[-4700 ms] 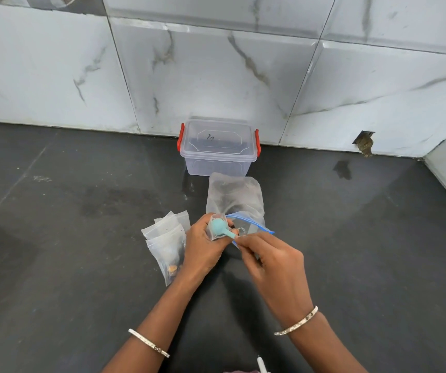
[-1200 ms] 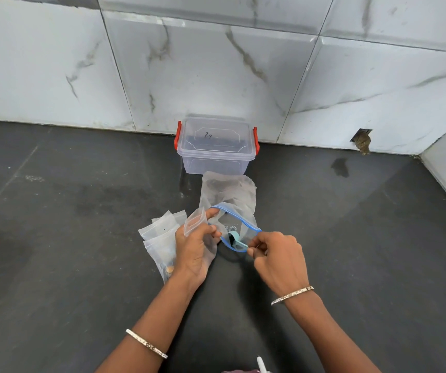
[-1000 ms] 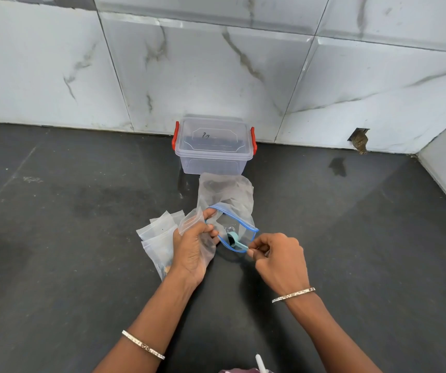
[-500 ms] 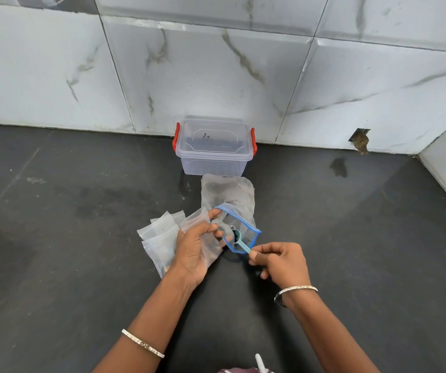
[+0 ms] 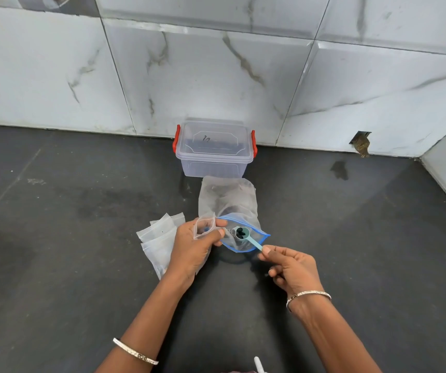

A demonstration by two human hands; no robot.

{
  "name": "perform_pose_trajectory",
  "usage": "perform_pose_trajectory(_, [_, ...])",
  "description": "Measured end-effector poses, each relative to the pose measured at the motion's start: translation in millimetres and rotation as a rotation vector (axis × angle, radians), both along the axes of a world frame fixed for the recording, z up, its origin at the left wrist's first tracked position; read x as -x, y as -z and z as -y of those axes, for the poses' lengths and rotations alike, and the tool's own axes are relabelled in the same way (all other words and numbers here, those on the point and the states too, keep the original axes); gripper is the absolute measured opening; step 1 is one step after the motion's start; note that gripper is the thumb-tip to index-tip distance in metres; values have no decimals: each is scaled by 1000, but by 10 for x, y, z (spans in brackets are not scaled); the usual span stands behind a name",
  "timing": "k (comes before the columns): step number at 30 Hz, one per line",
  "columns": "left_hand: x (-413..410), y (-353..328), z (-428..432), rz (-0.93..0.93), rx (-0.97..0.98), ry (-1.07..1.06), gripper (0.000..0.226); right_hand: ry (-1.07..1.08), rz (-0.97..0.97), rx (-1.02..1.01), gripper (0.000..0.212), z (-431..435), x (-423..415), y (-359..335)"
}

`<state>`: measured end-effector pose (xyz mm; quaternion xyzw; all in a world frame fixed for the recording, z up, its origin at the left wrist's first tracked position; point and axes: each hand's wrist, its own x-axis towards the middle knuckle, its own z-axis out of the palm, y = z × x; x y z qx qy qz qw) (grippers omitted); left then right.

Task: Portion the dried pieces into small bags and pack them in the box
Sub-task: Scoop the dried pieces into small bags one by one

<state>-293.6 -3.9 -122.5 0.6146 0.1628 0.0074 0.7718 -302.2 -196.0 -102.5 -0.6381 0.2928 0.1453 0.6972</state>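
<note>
Between left hand [image 5: 195, 246] and right hand [image 5: 289, 265], dried pieces [image 5: 240, 232]

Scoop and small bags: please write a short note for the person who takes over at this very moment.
Left grip: pinches a small bag open at its mouth.
Right grip: pinches the handle of the blue scoop, which carries dark pieces above the mouth of the big bag.
A pile of small bags lies on the counter beside the left grip; contents unclear.
The box stands by the wall, lid on.
Done: one scoop loaded.
Left: tip it into the held bag, seal it, probably repeat, open the box, pack the bags.
</note>
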Motion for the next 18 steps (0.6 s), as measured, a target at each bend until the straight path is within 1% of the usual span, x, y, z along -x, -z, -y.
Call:
perform_pose_trajectory(3, [8, 37, -10, 4, -39, 7, 13, -3, 8, -19, 11, 26, 28, -60])
perform_pose_trajectory(5, [18, 49, -7, -3, -101, 0, 18, -31, 9, -41, 13, 44, 63, -155])
perform_pose_trajectory(7, [24, 52, 5, 14, -171, -13, 17, -57, 26, -66, 12, 62, 106, -286])
perform_pose_trajectory(9, [29, 46, 20, 43, -256, -21, 15, -71, 73, -87, 10, 64, 150, -423])
perform_pose_trajectory(12, [33, 34, 48, 83, -365, -25, 17, -110, 208, -83, 10, 19, 193, -582])
perform_pose_trajectory(14, [33, 44, 61, 85, -446, -20, 27, -144, 309, -47, 9, -45, 205, -642])
perform_pose_trajectory(16, [36, 49, 68, 84, -472, -2, 39, -185, 407, 38, 6, -124, 213, -664])
perform_pose_trajectory(18, [42, 49, 77, 93, -447, 2, 43, -246, 546, 236, 5, -204, 228, -643])
